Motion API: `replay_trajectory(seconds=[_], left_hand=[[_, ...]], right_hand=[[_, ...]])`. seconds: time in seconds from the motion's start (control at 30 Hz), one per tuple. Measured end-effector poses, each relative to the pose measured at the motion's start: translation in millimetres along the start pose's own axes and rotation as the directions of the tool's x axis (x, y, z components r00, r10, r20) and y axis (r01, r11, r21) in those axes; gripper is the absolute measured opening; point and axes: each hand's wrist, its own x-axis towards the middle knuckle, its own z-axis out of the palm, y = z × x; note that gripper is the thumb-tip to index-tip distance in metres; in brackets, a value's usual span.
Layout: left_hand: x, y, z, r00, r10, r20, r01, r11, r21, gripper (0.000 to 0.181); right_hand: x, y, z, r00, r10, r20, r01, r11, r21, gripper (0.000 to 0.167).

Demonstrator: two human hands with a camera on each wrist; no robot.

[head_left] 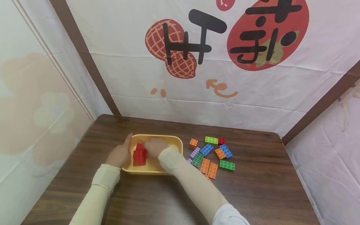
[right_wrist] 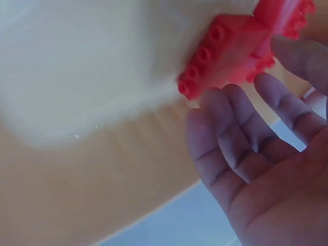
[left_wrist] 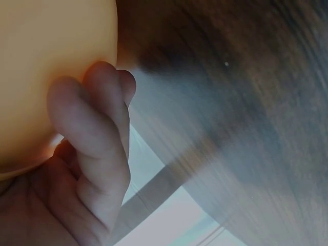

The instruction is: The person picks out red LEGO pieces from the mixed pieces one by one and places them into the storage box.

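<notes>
A shallow yellow tray (head_left: 163,171) holds several red toy building bricks (head_left: 139,155) grouped on its left side. My left hand (head_left: 119,155) grips the tray's left wall, its curled fingers (left_wrist: 102,128) lying against the outside in the left wrist view. Inside the tray, my right hand (head_left: 155,147) is just right of the red bricks. In the right wrist view its fingers (right_wrist: 246,128) are loosely bent, with the tips at the edge of the studded red bricks (right_wrist: 225,51). The thumb overlaps one brick; whether it presses on it I cannot tell.
Right of the tray, loose bricks lie on the brown wooden table (head_left: 253,187): orange (head_left: 212,170), green (head_left: 227,165), blue (head_left: 207,149), lime (head_left: 211,140), purple (head_left: 195,152) and dark red (head_left: 222,141). My right forearm partly covers the nearest ones. A printed white cloth (head_left: 126,62) hangs behind.
</notes>
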Motion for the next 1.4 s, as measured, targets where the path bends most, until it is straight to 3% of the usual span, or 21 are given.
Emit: replay_trajectory(seconds=[0.1,0.3,0.53,0.73,1.0,1.17,1.4], left_hand=[[0.5,-0.6,0.5,1.0,0.012,-0.005,-0.012,1.0,0.002,0.075],[-0.7,-1.6,-0.1,1.0,0.016,0.0,-0.016,1.0,-0.011,0.076],[0.6,-5.9,-0.3,0.999,-0.019,0.043,0.021,0.999,-0.034,0.077],[2.0,-6.5,-2.3,0.997,-0.038,0.064,0.041,0.998,-0.038,0.08],[1.3,-4.1,-7.8,0.996,-0.031,0.078,0.033,0.999,-0.033,0.078],[1.9,-2.8,-8.2,0.998,-0.011,0.065,0.013,1.0,-0.029,0.075],[2.3,0.0,-4.9,0.997,-0.016,0.076,0.018,0.999,-0.026,0.075]], right_hand=[[-0.6,2,-7,1.0,-0.001,-0.027,0.003,0.997,0.081,0.007],[-2.8,6,-18,0.993,-0.021,-0.113,0.023,0.999,0.023,0.021],[-15.4,18,-33,0.996,0.034,-0.084,-0.031,0.999,0.038,0.031],[-29.2,44,-32,0.993,0.08,-0.082,-0.077,0.996,0.039,0.034],[-60.0,94,-22,0.977,0.169,-0.131,-0.156,0.982,0.103,0.027],[-81.1,122,-18,0.958,0.263,-0.117,-0.244,0.958,0.152,0.026],[-110.2,161,-5,0.909,0.41,-0.075,-0.375,0.884,0.28,0.034]])
